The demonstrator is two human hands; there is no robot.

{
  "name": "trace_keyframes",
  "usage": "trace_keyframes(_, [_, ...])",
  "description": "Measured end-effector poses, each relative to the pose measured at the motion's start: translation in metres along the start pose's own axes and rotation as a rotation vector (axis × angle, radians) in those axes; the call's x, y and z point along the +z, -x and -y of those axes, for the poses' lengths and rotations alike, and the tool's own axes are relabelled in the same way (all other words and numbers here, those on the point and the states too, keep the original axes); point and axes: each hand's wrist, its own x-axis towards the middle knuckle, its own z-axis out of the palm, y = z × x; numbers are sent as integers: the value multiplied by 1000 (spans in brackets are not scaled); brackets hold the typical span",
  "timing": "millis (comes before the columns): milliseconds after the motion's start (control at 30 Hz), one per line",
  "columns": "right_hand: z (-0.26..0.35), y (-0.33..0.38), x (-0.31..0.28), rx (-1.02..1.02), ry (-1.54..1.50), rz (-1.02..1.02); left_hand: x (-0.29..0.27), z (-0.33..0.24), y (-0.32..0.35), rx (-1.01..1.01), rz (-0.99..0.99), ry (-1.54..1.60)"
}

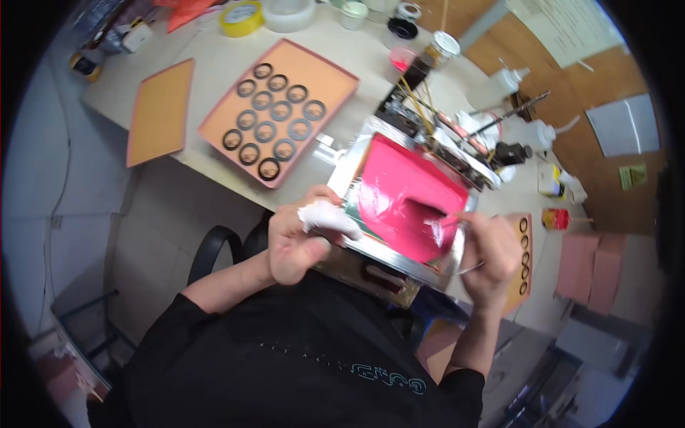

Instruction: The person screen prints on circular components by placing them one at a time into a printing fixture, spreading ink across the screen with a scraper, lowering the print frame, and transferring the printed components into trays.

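Note:
A metal-edged frame [399, 261] bears a wide, glossy layer of bright pink ink [382, 189] right in front of me. My left hand [296, 239] is at its near left corner, fingers curled, with a white wrapping [328, 216] around the index finger. A dark sliver shows under that finger; what it is, I cannot make out. Over the frame's right edge, my right hand [492, 253] is closed on a thin tool [451, 222], whose end reaches the pink ink. Its full shape is hidden and blurred.
Black rings sit in rows on an orange tray [314, 68] at the left, beside an orange board [160, 114]. Behind the frame stand a clamp-like mechanism [457, 153], brushes, jars [446, 46] and squeeze bottles [499, 85]. Another ringed tray [519, 278] and a pink box [589, 267] are at right.

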Motion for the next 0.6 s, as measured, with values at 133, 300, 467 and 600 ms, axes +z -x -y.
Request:
trace_keyframes(133, [-35, -58, -12, 275, -137, -10, 1, -51, -83, 507, 141, -229])
trace_keyframes(300, [-82, -53, -25, 437, -92, -260, -103, -49, -159, 314, 33, -1141])
trace_keyframes(467, [-95, 56, 20, 783, -202, -188, -207, -1, -152, 145, 174, -1489])
trace_keyframes(600, [-43, 65, 50, 625, -244, -56, -196, 4, -154, 33, 197, -1530])
